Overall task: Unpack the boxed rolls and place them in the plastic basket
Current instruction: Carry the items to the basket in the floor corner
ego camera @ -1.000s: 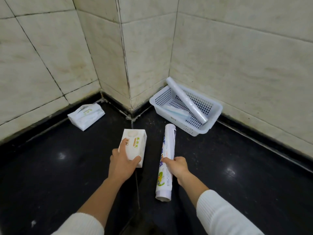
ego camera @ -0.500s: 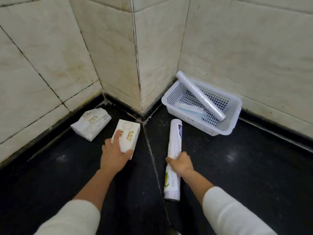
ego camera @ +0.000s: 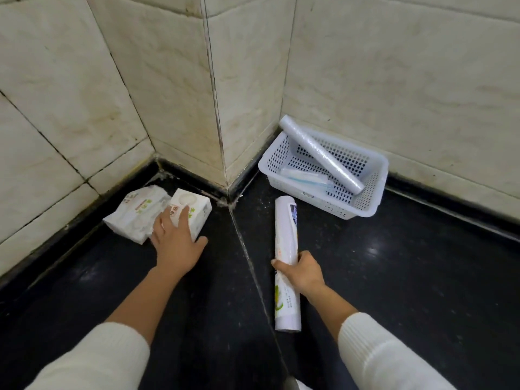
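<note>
A white perforated plastic basket [ego camera: 365, 204] stands on the dark floor against the right wall. A clear film roll [ego camera: 320, 153] leans across it, one end over the rim, and a flat pale packet [ego camera: 305, 177] lies inside. My right hand [ego camera: 302, 273] grips a long printed white roll [ego camera: 285, 232] lying on the floor, pointing toward the basket. My left hand [ego camera: 176, 240] holds a small white box [ego camera: 191, 211], pressed beside a white soft pack [ego camera: 135, 213] at the left wall.
Tiled walls form a jutting corner [ego camera: 222, 153] between the two hands. A floor seam [ego camera: 247, 249] runs from that corner toward me. Dark glossy floor [ego camera: 422, 277] lies right of the roll and in front of the basket.
My left hand has pushed the white box away to the left until it touches the soft pack. My right hand still holds the printed roll, and the view has shifted left.
</note>
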